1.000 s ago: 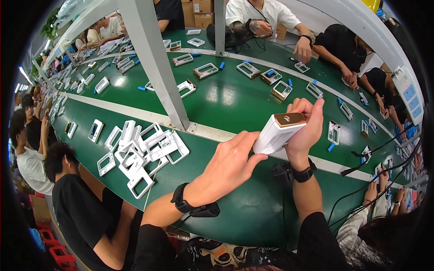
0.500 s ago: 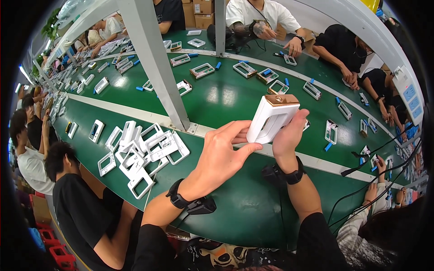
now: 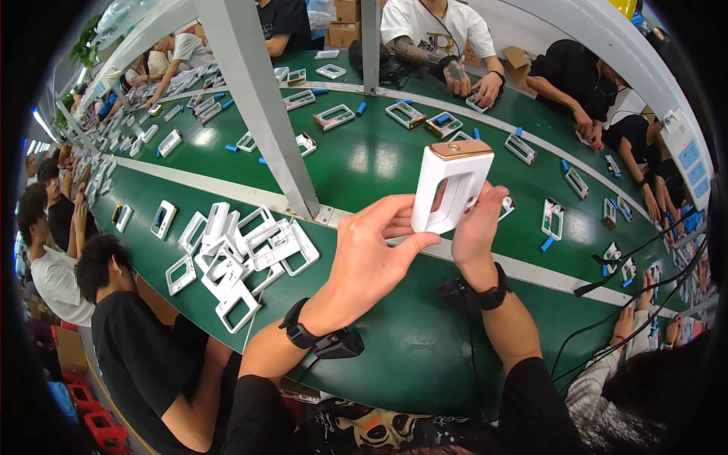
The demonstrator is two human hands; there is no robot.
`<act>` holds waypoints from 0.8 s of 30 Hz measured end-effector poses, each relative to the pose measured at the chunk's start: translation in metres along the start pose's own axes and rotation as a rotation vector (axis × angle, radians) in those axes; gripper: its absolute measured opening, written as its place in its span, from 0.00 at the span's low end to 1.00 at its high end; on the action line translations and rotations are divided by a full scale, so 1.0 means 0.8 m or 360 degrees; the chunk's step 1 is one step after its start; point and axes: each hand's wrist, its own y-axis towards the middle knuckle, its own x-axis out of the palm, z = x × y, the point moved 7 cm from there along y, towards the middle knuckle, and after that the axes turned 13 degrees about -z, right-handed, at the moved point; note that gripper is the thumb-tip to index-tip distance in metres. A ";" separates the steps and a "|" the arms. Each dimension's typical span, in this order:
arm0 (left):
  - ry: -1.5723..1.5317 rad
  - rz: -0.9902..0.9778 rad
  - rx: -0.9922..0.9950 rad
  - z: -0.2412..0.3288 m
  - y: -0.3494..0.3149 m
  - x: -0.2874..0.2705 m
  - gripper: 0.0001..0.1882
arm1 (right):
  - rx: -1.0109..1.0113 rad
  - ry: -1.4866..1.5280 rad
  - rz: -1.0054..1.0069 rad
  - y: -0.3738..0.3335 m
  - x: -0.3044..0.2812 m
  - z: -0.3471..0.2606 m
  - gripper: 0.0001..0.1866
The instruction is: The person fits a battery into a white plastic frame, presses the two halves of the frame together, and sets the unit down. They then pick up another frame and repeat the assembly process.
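Observation:
Held upright in front of me is a white plastic housing (image 3: 428, 193) with a rectangular opening through it and a copper-coloured cap on top. My left hand (image 3: 379, 239) pinches its lower left corner, thumb in front and fingers behind. My right hand (image 3: 478, 227) supports its right side with the palm; the fingertips are partly hidden behind it. On the table to the left of my left forearm lies a loose pile of white plastic frames (image 3: 267, 250), some stacked across each other.
A grey metal post (image 3: 262, 114) rises beyond the pile from a pale rail (image 3: 531, 275). On the green belt (image 3: 371, 167) lie several housings with blue cylinders beside them. Black cables (image 3: 607, 343) hang at the right. People sit around; one person's hands (image 3: 474, 87) work opposite.
The housing has risen slightly, moved a little left and turned, so its opening shows differently. Parts on the belt have shifted slightly left. The hands of the person opposite have come down to a frame.

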 end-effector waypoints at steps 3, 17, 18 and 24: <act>0.0024 -0.0003 0.0000 0.001 0.000 0.004 0.20 | 0.0084 -0.0044 -0.0003 -0.003 -0.008 0.009 0.44; 0.0147 0.0044 -0.0044 0.000 0.010 -0.026 0.21 | 0.0242 0.0255 0.0223 0.007 -0.017 0.055 0.28; -0.0001 0.0029 -0.0066 -0.003 0.010 -0.029 0.21 | 0.0240 0.0281 0.0182 0.009 -0.009 0.050 0.28; -0.0006 0.0032 -0.0167 -0.015 0.010 -0.035 0.22 | 0.0384 0.0071 0.0119 0.015 -0.008 0.055 0.29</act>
